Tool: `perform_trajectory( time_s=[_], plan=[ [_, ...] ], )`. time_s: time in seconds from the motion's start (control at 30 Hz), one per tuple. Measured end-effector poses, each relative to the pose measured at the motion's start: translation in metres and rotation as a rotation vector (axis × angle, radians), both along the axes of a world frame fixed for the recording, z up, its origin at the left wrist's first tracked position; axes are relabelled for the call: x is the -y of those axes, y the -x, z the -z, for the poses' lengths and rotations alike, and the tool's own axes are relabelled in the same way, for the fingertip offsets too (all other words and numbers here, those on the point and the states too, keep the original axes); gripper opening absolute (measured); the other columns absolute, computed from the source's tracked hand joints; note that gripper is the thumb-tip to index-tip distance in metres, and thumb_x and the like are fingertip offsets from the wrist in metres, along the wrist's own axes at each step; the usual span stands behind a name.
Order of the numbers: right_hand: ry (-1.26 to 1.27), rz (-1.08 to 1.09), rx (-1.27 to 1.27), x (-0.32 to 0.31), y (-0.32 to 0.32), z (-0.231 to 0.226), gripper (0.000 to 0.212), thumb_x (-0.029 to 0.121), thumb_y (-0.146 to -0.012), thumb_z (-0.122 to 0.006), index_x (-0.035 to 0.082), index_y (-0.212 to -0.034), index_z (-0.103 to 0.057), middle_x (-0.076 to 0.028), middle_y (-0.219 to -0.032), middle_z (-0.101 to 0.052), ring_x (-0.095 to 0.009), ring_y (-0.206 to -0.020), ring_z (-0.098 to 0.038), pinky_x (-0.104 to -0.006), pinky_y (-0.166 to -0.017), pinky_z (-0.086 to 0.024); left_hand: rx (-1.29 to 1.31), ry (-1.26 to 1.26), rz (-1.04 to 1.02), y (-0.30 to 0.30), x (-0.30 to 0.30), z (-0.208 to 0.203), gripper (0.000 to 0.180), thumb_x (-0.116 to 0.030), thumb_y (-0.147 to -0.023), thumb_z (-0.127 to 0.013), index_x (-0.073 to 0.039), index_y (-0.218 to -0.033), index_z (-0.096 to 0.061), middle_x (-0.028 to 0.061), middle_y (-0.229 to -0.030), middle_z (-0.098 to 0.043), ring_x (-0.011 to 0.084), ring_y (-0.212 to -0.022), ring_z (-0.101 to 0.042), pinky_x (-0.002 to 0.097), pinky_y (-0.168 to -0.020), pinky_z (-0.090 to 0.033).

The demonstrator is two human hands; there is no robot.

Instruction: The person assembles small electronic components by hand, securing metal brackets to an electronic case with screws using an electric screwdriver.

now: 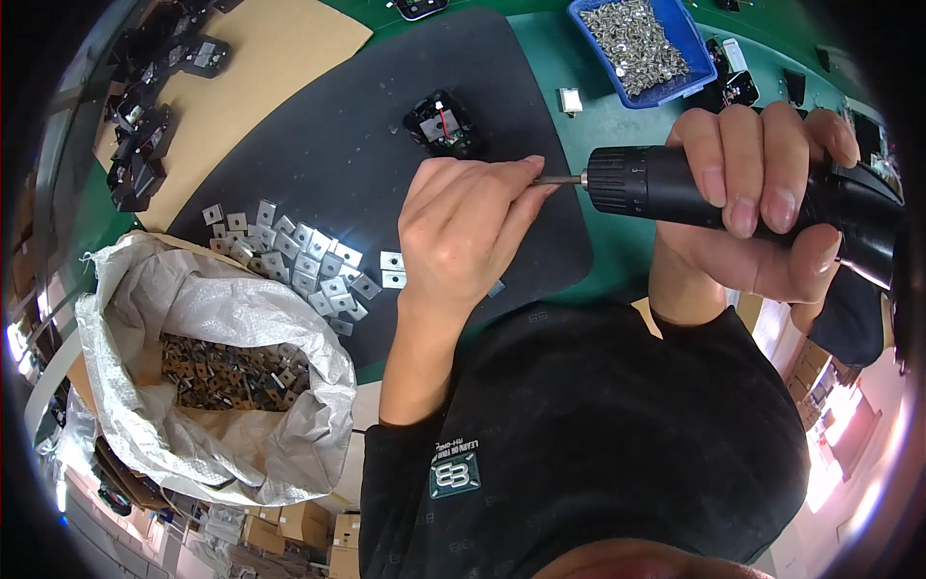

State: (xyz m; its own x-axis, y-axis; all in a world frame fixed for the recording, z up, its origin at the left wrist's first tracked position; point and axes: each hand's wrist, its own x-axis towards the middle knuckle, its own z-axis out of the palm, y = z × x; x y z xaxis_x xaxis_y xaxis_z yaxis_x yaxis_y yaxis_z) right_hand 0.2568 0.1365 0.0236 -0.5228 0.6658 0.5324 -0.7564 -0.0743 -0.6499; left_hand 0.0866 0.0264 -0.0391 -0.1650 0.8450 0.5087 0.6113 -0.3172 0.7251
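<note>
Driver: your right hand (762, 203) is wrapped tight around the black cylindrical electric screwdriver (675, 188), held level above the right side of the bench, its ribbed collar and thin metal bit (559, 179) pointing left.
Bit tip: your left hand (468, 232) is pinched shut at the end of the bit, thumb and fingertips closed over it; what sits between the fingers I cannot tell, because the hand hides it.
In the way: your left hand and the driver cover the near right corner of the dark rubber work mat (338, 135).
Part on mat: a small black plastic housing with a red strip inside (442, 124) lies just beyond your left hand, apart from it.
Plates: flat square silver metal plates with centre holes (299, 261) lie scattered on the near left of the mat; two of them (392, 270) are just left of your wrist.
Sack: a white woven plastic sack (193, 318), open at the top, stands near left, holding more dark plates.
Bin: a blue plastic tray of small silver fasteners (639, 43) sits at the far right.
Far left: black plastic parts (145, 145) are piled beside a brown cardboard sheet (260, 68).
Bench: green table surface (617, 125) shows beyond the driver.
</note>
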Motion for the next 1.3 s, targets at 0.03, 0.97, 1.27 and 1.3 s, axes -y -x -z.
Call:
perform_trajectory(
  time_s=[0.03, 0.97, 1.27, 1.3],
  plan=[
    [0.0, -0.001, 0.003, 0.0, 0.001, 0.001, 0.051, 0.023, -0.084, -0.071, 0.009, -0.129, -0.052, 0.002, -0.085, -0.056, -0.01, -0.072, -0.053, -0.0272, -0.074, -0.041, -0.005, -0.002, -0.015, 0.0, 0.001, 0.0, 0.018, -0.002, -0.067, -0.081, -0.002, -0.08, -0.069, 0.0065, -0.077, -0.072, 0.0199, -0.066, -0.066, 0.0293, -0.066, -0.05],
    [-0.089, 0.265, 0.19, 0.009, 0.073, 0.024, 0.047, 0.027, -0.091, -0.054, 0.015, -0.135, -0.047, 0.002, -0.085, -0.05, -0.013, -0.072, -0.048, -0.0352, -0.077, -0.04, -0.129, 0.328, -0.241, 0.036, 0.0, 0.031, 0.074, -0.015, -0.058, -0.085, -0.008, -0.126, -0.057, 0.0114, -0.115, -0.06, 0.0308, -0.1, -0.059, 0.0402, -0.085, -0.05],
    [-0.156, 0.401, 0.284, -0.001, 0.074, 0.039, 0.044, 0.022, -0.09, -0.051, 0.014, -0.132, -0.046, -0.001, -0.083, -0.051, -0.016, -0.07, -0.05, -0.0383, -0.072, -0.044, -0.106, 0.319, -0.245, 0.035, -0.004, 0.032, 0.07, -0.018, -0.058, -0.084, -0.01, -0.124, -0.06, 0.0106, -0.11, -0.06, 0.0299, -0.097, -0.059, 0.0399, -0.083, -0.05],
    [-0.155, 0.4, 0.284, -0.001, 0.075, 0.04, 0.044, 0.022, -0.09, -0.051, 0.014, -0.132, -0.046, -0.001, -0.083, -0.051, -0.016, -0.07, -0.05, -0.0383, -0.072, -0.044, -0.101, 0.321, -0.247, 0.035, -0.004, 0.033, 0.07, -0.018, -0.058, -0.083, -0.01, -0.123, -0.06, 0.0107, -0.11, -0.06, 0.03, -0.097, -0.06, 0.04, -0.083, -0.05]
  ],
)
